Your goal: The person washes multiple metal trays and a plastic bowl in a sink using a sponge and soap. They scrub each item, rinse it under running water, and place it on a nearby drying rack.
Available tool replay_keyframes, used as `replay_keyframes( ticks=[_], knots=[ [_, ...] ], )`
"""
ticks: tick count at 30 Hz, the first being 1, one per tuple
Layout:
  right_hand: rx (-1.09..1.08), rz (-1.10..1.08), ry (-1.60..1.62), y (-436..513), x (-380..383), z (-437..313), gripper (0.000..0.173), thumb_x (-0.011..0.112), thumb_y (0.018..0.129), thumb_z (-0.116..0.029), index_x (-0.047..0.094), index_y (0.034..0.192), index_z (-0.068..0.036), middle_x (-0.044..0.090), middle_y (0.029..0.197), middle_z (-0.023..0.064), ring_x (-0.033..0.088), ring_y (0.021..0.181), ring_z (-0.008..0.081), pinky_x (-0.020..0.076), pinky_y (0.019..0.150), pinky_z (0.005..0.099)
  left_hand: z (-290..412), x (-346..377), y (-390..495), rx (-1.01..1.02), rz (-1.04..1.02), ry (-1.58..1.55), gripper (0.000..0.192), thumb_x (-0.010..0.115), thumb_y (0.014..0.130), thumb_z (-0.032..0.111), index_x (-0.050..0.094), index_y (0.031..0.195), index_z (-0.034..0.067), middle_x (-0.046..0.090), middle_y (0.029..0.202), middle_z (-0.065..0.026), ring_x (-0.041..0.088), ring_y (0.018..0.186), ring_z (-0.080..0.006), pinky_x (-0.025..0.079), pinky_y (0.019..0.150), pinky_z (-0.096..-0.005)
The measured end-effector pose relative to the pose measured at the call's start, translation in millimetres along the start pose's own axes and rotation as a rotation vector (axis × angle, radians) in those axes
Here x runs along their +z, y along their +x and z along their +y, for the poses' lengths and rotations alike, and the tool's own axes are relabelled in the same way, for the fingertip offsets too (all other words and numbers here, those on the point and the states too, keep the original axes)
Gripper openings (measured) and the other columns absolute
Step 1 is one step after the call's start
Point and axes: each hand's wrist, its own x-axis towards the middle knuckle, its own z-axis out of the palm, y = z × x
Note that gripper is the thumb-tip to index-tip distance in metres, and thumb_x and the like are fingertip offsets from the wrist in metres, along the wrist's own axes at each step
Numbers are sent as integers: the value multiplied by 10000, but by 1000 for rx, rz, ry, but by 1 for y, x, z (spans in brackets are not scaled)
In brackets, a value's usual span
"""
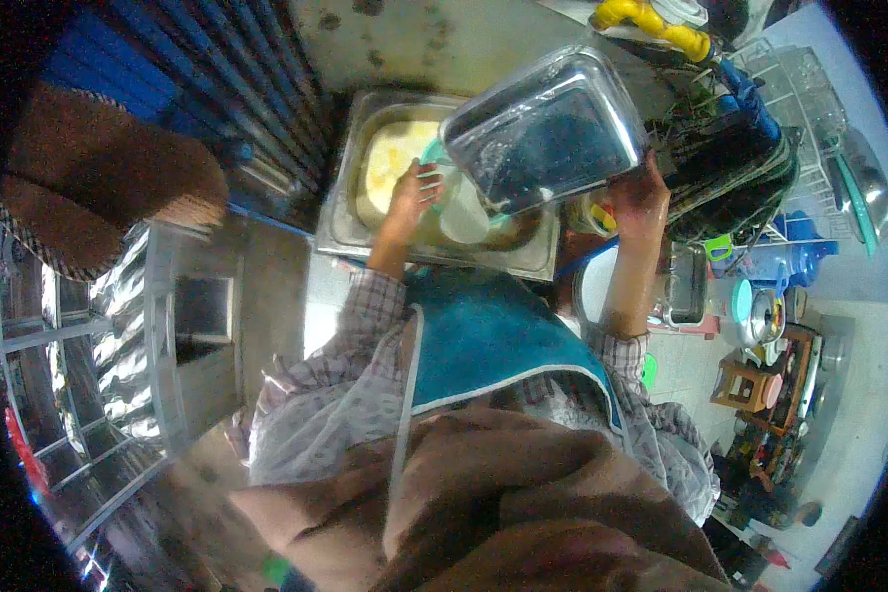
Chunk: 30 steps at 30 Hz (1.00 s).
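Note:
My right hand grips the lower right corner of a shiny, clear-looking rectangular dish, held tilted above the right side of a steel sink. Whether the dish is glass or metal is hard to tell. My left hand is over the middle of the sink, its fingers bent at a mint-green vessel and a whitish, cup-like thing. Blur hides whether those fingers grip anything. Pale yellowish, cloudy liquid shows in the sink to the left of this hand. The dish covers part of the green vessel.
A yellow-wrapped pipe or hose bends down at the upper right. Beside my right hand stand dark stacked racks or trays. A white wire dish rack hangs on the wall. Blue corrugated sheeting borders the sink's left.

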Motion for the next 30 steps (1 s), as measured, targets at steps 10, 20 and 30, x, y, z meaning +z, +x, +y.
replay_keyframes(
  ticks=[10,20,30],
  knots=[
    [-20,16,130,44,-69,0,396,419,937,-297,470,1209,-13,522,1189,132,493,1054,320,382,928,465,9,67,-7,-52,-496,-252,570,349,933,492,408,1248,21,529,1195,-122,514,1084,-244,395,940,-415],
    [-154,23,-81,44,-9,18,233,511,877,-229,572,1027,-62,588,955,80,551,876,214,453,791,353,2,100,21,16,-493,-513,349,388,950,255,486,1201,34,550,1195,-114,513,1103,-283,384,967,-457],
    [-361,-534,-961,49,77,30,242,541,884,-239,615,862,-10,591,767,33,494,734,101,414,660,290,9,82,32,-251,-179,-416,582,358,898,510,387,1316,106,394,1362,-117,423,1198,-340,325,979,-589]
  ],
)
